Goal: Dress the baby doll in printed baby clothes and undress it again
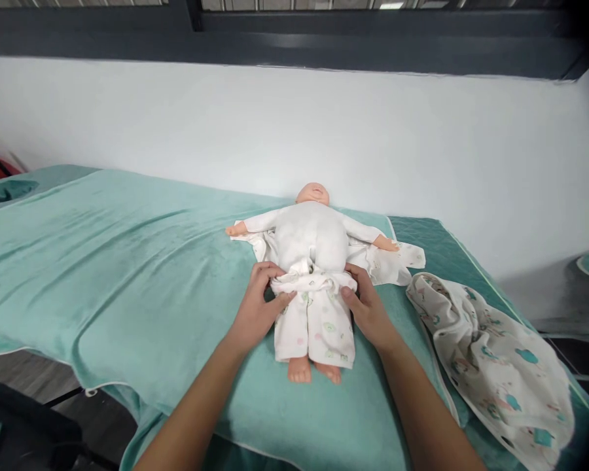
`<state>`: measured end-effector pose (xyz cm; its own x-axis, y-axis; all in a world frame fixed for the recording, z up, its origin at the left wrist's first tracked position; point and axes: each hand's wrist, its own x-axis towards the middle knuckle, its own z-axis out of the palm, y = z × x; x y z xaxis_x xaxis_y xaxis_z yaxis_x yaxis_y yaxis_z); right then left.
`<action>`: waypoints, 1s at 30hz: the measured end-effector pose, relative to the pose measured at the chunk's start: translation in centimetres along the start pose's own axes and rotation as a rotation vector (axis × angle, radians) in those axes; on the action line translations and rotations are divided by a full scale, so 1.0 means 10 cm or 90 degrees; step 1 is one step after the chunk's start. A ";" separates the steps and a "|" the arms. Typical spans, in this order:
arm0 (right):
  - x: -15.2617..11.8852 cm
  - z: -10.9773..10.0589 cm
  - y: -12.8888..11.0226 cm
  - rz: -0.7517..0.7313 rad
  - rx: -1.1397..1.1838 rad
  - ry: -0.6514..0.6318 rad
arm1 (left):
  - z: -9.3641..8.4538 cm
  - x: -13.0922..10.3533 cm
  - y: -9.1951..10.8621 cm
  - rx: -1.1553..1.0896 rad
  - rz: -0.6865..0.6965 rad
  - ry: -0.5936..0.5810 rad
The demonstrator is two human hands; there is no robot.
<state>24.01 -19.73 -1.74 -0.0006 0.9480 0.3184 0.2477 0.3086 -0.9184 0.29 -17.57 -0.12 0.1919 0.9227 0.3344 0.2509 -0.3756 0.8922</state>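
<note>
A baby doll [310, 232] lies on its back, its head toward the wall and its arms spread. White printed trousers [326, 327] cover its legs, with the bare feet sticking out below. My left hand [262, 297] pinches the trousers' waistband at the left, thumb in front. At the right side of the waistband, my right hand [366, 297] grips the cloth the same way. The doll's torso and arms are white. A white printed shirt [385, 261] is spread open beneath its back and arms.
A green sheet [142, 261] covers the bed under the doll. To the right lies a crumpled white printed blanket [500, 360]. Behind the bed rises a white wall [275, 124]. A black object [24, 425] stands below the bed's edge at the lower left.
</note>
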 end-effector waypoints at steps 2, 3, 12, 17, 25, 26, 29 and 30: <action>0.02 0.00 0.03 0.021 0.006 -0.002 | 0.04 0.17 -0.02 0.023 0.025 0.015; 0.03 0.00 0.04 0.039 0.001 0.000 | 0.05 0.24 -0.03 0.037 0.032 0.017; 0.11 0.02 0.01 0.105 -0.039 0.066 | 0.09 0.28 -0.02 0.112 0.043 0.023; 0.14 -0.02 0.02 0.025 -0.162 0.084 | 0.08 -0.07 0.06 0.176 0.083 0.007; 0.08 -0.03 -0.03 -0.125 -0.174 0.102 | -0.03 -0.41 0.00 0.173 0.108 -0.215; 0.06 -0.02 -0.03 -0.123 -0.170 0.094 | -0.02 -0.42 -0.01 0.207 0.120 -0.218; 0.02 -0.02 -0.06 -0.091 -0.158 0.065 | 0.03 -0.44 -0.02 0.285 0.164 -0.178; 0.00 -0.01 -0.07 -0.078 -0.154 0.054 | 0.04 -0.44 -0.02 0.304 0.180 -0.160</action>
<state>23.96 -19.98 -1.08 0.0335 0.8920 0.4507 0.4744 0.3827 -0.7928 -0.17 -21.56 -1.86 0.5163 0.7544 0.4054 0.5440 -0.6545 0.5250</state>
